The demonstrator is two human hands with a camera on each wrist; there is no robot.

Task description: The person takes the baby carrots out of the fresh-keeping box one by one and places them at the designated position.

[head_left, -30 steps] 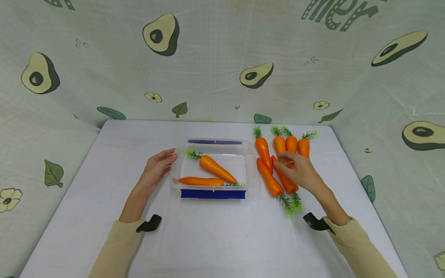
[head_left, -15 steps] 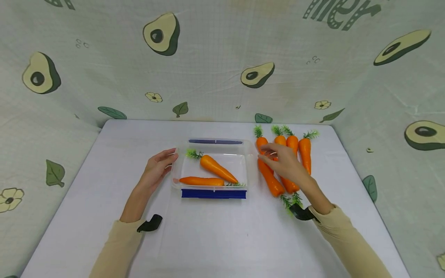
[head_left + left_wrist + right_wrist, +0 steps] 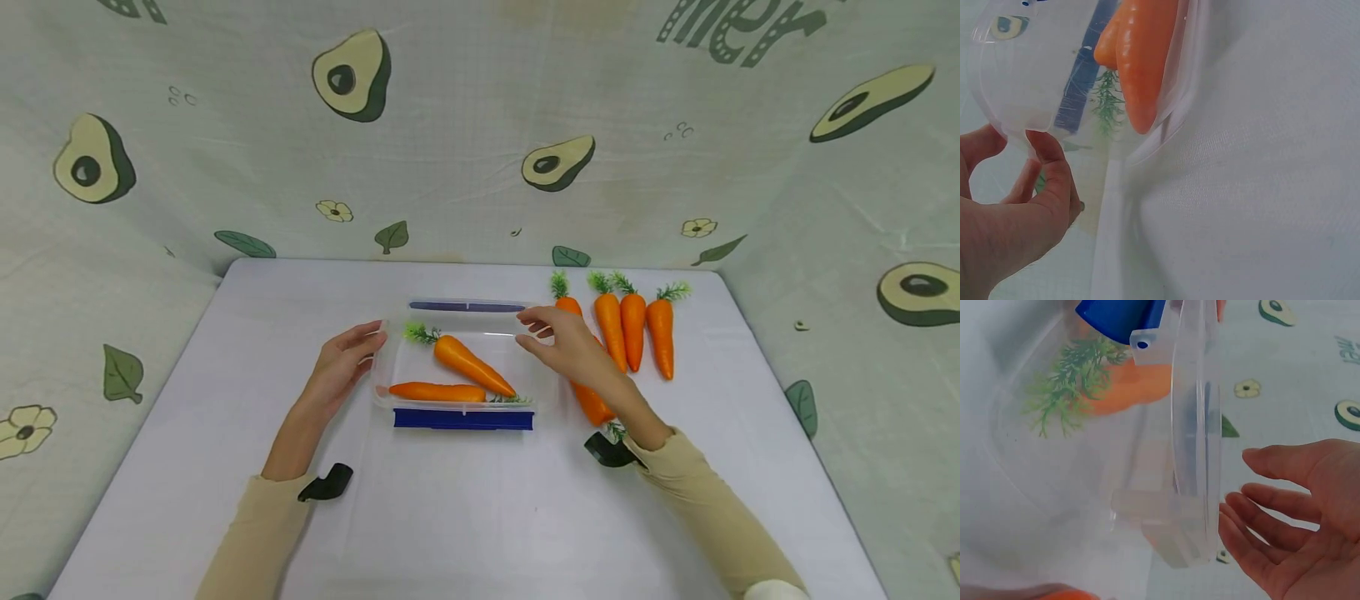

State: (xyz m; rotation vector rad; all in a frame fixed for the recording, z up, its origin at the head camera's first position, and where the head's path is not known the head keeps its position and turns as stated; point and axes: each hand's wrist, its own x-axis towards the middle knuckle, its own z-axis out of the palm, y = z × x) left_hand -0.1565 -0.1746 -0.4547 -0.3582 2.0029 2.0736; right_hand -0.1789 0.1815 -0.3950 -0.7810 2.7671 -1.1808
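A clear plastic box (image 3: 495,350) with blue latches (image 3: 463,419) stands mid-table. Two orange toy carrots with green tops lie inside, one slanted (image 3: 472,365) and one flat along the near wall (image 3: 437,391). My left hand (image 3: 341,367) pinches the box's left rim between thumb and fingers, as the left wrist view shows (image 3: 1022,219). Over the box's right rim hovers my right hand (image 3: 566,343), fingers loosely bent. In the right wrist view this hand (image 3: 1300,519) holds nothing, its fingertips close to the rim (image 3: 1194,456); contact is unclear.
Several more carrots lie right of the box, including a far-right one (image 3: 661,337) and a near one (image 3: 591,402). My right hand and forearm hide part of that group. A patterned cloth wall (image 3: 465,125) rises behind the white table (image 3: 450,517).
My right hand has moved left, from above the loose carrots to the box's right rim, uncovering the back carrots. The left hand keeps its place on the box.
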